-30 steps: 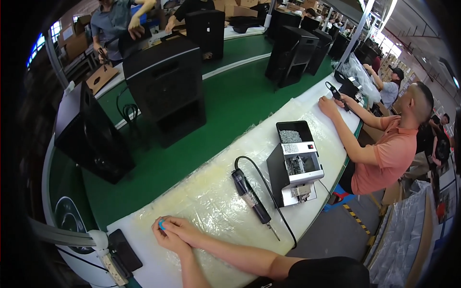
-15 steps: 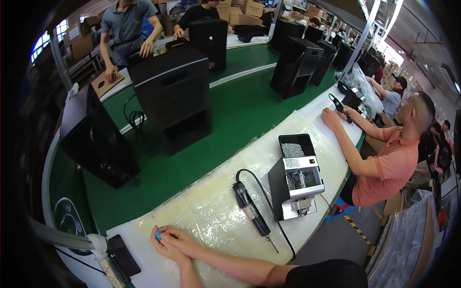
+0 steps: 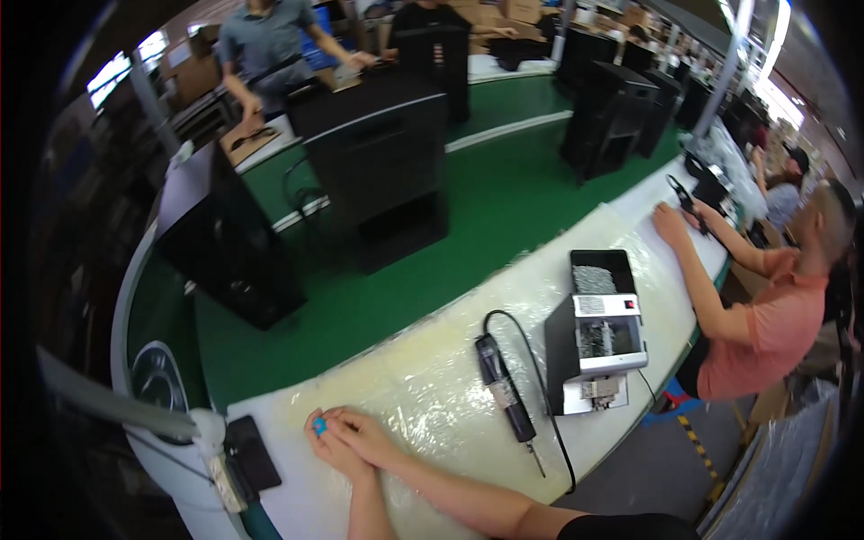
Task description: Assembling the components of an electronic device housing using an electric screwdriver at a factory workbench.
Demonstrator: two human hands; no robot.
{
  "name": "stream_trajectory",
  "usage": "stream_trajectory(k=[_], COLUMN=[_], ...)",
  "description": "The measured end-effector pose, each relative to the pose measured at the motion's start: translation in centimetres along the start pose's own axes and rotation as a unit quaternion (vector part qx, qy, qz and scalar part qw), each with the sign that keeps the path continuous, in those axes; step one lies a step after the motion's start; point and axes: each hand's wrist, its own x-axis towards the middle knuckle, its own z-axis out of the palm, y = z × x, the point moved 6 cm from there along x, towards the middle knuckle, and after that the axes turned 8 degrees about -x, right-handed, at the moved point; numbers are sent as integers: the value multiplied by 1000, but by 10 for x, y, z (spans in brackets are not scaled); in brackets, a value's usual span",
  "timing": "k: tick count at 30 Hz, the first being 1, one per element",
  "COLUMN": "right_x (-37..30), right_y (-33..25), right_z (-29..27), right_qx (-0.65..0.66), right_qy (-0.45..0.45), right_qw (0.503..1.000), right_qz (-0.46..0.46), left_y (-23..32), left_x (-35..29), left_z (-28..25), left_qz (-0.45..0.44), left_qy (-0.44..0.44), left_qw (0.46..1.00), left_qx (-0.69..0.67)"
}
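My left hand [image 3: 337, 452] and my right hand [image 3: 371, 437] rest together over the left part of the worktop, fingers curled. A small bright blue thing [image 3: 319, 426] shows at the fingers of my left hand; its kind is too small to tell. My right hand lies against the left, its fingertips bent close to the blue thing, and what they hold, if anything, is hidden. To the right of my hands an electric screwdriver [image 3: 506, 389] lies on the plastic-covered worktop [image 3: 418, 427]. Beyond it stands a screw feeder [image 3: 601, 335] with a black tray of screws [image 3: 594, 279].
A black phone-like slab [image 3: 253, 452] lies left of my hands beside a power strip [image 3: 225, 483]. Black speaker cabinets [image 3: 382, 171] stand on the green conveyor belt [image 3: 504, 184]. At the right a co-worker [image 3: 765, 315] sits holding a black tool [image 3: 686, 205]; others work across the belt.
The whole view has shifted, so the scene sits further right. My hands stay together with the blue thing. Across the belt, a person's hand has moved along the top of a cabinet.
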Motion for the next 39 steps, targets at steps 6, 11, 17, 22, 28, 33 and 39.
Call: stream_trajectory(k=[6,11,17,22,28,33,39], right_x=[-1,-4,-15,-20,-22,-15,-22], right_y=[-17,-61,-70,-75,-76,-72,-74], right_z=[-15,-20,-27,-29,-34,-23,-28], right_qx=[15,-76,-191,-266,-263,-246,-245], right_qy=[61,92,103,137,203,127,149], right_qw=[998,984,962,931,910,934,934], right_qz=[22,-135,-163,-208,-249,-225,-214], left_y=[28,15,18,10,-3,-1,27], left_x=[6,9,4,3,-1,-2,17], left_z=[25,26,25,28,40,33,22], left_qz=[-12,-45,-109,-146,-246,-305,-91], left_qy=[-27,-75,-84,-149,-219,-153,-83], left_qw=[981,993,989,977,943,920,992], left_qx=[189,78,59,49,-52,-193,24])
